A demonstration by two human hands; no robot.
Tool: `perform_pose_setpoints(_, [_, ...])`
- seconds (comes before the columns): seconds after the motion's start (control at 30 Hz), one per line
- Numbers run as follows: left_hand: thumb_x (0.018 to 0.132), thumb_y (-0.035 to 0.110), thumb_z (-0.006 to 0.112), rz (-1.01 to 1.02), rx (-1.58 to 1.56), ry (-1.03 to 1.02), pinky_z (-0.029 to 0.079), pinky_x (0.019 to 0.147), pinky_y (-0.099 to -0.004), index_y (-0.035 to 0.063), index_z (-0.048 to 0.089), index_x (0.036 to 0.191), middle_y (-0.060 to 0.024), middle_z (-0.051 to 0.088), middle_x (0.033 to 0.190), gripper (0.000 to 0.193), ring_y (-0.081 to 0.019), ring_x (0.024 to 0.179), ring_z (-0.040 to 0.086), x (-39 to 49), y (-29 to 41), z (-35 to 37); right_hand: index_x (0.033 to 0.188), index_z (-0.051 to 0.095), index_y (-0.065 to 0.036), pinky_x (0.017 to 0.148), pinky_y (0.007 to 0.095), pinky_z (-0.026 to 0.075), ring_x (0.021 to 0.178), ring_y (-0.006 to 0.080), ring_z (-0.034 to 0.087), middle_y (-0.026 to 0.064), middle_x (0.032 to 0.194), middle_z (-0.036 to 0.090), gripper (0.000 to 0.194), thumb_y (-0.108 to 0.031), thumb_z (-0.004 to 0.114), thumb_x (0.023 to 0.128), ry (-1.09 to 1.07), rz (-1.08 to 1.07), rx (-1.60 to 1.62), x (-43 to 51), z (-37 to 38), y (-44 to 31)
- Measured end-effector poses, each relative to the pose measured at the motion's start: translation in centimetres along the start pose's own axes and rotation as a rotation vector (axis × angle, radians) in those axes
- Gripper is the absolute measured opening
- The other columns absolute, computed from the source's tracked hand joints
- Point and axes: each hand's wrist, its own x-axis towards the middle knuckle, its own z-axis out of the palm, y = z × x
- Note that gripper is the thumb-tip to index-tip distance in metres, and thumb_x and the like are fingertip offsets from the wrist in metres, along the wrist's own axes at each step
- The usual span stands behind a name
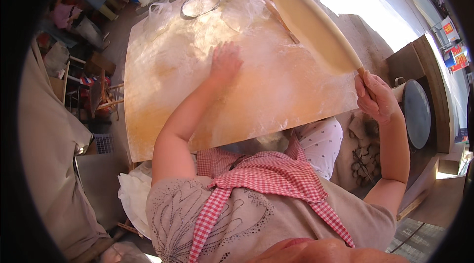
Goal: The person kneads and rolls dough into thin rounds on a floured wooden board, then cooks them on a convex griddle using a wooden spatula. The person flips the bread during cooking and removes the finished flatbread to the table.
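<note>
In my right hand (377, 96) is the end of a thin wooden rolling pin (361, 71), raised over the right side of the board. A wide sheet of pale dough (314, 26) hangs from the pin and hides most of it. Low over the flour-dusted wooden board (259, 96), or touching it, is my left hand (226, 59). It is blurred, palm down, with its fingers apart and nothing held. Loose flour (200, 37) lies beyond its fingertips.
A bowl of flour (200, 5) stands at the board's far edge, beside a clear plastic bag (244, 9). Another wooden stick (277, 15) lies partly behind the dough. Right of the board is a round metal lid (416, 113). Two people (68, 17) are at far left.
</note>
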Motion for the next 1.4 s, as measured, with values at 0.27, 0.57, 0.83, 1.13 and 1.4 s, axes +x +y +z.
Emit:
perform_pose_setpoints(0.27, [0.094, 0.044, 0.046, 0.702, -0.26, -0.182, 0.011, 0.116, -0.052, 0.0104, 0.034, 0.145, -0.013, 0.029, 0.153, 0.062, -0.0258, 0.143, 0.023, -14.2, 4.3, 0.4, 0.077, 0.049, -0.007, 0.034, 0.023, 0.02, 0.031, 0.0062, 0.024, -0.0039, 0.041, 0.033, 0.043, -0.041, 0.04, 0.102, -0.14, 0.112, -0.019, 1.7, 3.5, 1.7])
perform_pose_setpoints(0.57, [0.091, 0.047, 0.051, 0.282, -0.191, -0.042, 0.008, 0.117, -0.0503, 0.0113, 0.028, 0.149, -0.0135, 0.022, 0.156, 0.071, -0.0263, 0.145, 0.018, -17.2, -10.0, 1.1, 0.077, 0.051, -0.007, 0.034, 0.0232, 0.018, 0.032, 0.0055, 0.022, -0.0045, 0.042, 0.032, 0.045, -0.043, 0.041, 0.101, -0.218, 0.226, -0.118, 2.6, 6.8, 2.9])
perform_pose_setpoints(0.83, [0.09, 0.049, 0.052, 0.059, -0.137, -0.121, 0.008, 0.117, -0.0497, 0.0117, 0.028, 0.149, -0.0134, 0.022, 0.156, 0.074, -0.0263, 0.146, 0.016, -14.6, -12.8, 1.4, 0.076, 0.054, -0.006, 0.035, 0.023, 0.018, 0.034, 0.0062, 0.023, -0.003, 0.042, 0.035, 0.046, -0.043, 0.042, 0.101, -0.237, 0.242, -0.085, 3.3, 6.5, 3.0])
perform_pose_setpoints(1.13, [0.091, 0.048, 0.049, 0.273, -0.393, -0.043, 0.024, 0.113, -0.0439, 0.0141, 0.037, 0.145, -0.0103, 0.03, 0.153, 0.064, -0.0239, 0.141, 0.028, -0.4, -8.4, 2.0, 0.076, 0.056, -0.006, 0.036, 0.0234, 0.019, 0.035, 0.0053, 0.025, -0.0031, 0.043, 0.037, 0.045, -0.044, 0.047, 0.099, -0.137, 0.242, -0.157, 2.1, 4.9, 1.8])
perform_pose_setpoints(1.4, [0.093, 0.049, 0.05, -0.485, -1.523, 0.043, 0.042, 0.092, -0.0357, 0.0061, 0.063, 0.116, -0.0042, 0.064, 0.118, 0.051, -0.0198, 0.108, 0.057, 3.9, -17.3, 0.6, 0.075, 0.057, -0.004, 0.036, 0.0237, 0.017, 0.035, 0.0052, 0.024, -0.0037, 0.044, 0.035, 0.047, -0.045, 0.05, 0.097, -0.095, 0.277, -0.278, 2.4, 4.6, 0.5])
